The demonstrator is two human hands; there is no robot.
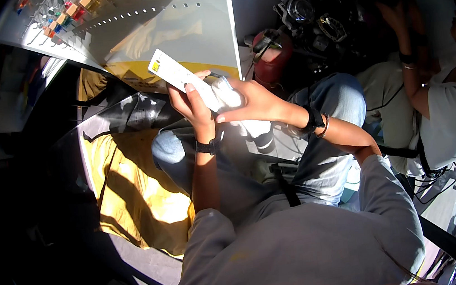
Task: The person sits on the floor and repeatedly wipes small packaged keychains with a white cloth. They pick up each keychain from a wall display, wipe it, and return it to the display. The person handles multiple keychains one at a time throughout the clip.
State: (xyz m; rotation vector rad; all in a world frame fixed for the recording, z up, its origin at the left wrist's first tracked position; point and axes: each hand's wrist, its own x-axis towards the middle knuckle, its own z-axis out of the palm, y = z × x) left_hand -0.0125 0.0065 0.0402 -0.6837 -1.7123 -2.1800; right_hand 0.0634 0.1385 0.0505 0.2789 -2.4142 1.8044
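Note:
Up in front of my lap, a long white card (172, 73) with a yellow patch at its upper end is tilted in my left hand (192, 104), my thumb lying across it. My right hand (254, 101) is closed around a white, crumpled-looking item (224, 91) at the card's lower end; I cannot make out whether the two are joined. The fingers of both hands are partly hidden behind these things.
A grey display board (164, 26) with small colourful items stands ahead, yellow cloth (125, 182) lies at left. At right are a red cylinder (267, 70), dark metal equipment (327, 24) and another person (433, 119) seated, hands raised near it.

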